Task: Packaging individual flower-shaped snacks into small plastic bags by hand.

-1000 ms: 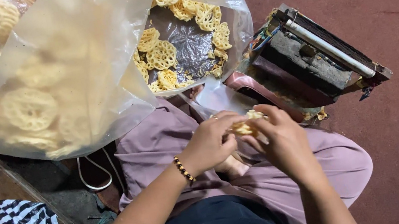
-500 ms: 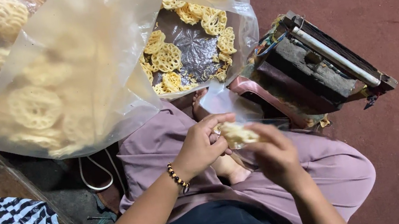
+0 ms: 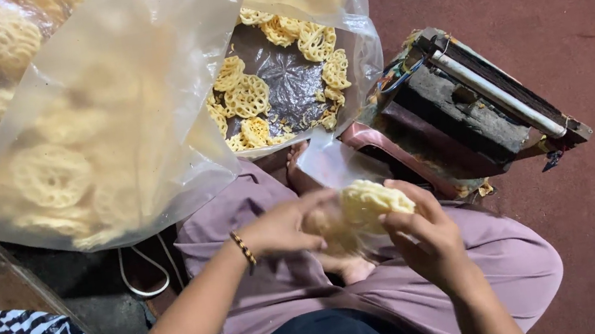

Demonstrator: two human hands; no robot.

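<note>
We hold a lacy cracker [image 3: 374, 203] in a thin small bag [image 3: 337, 224] | left hand [image 3: 283, 228] pinches bag, right hand [image 3: 422, 239] closed around cracker | likely light, brittle, slippery film: grip edges gently.

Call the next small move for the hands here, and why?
Probably: the left hand pulls the small clear bag further up around the crackers while the right hand steadies them. The yellow lattice crackers sit pinched in the right hand's fingers, the thin film only partly round them. How far they are inside is hard to tell.
</note>
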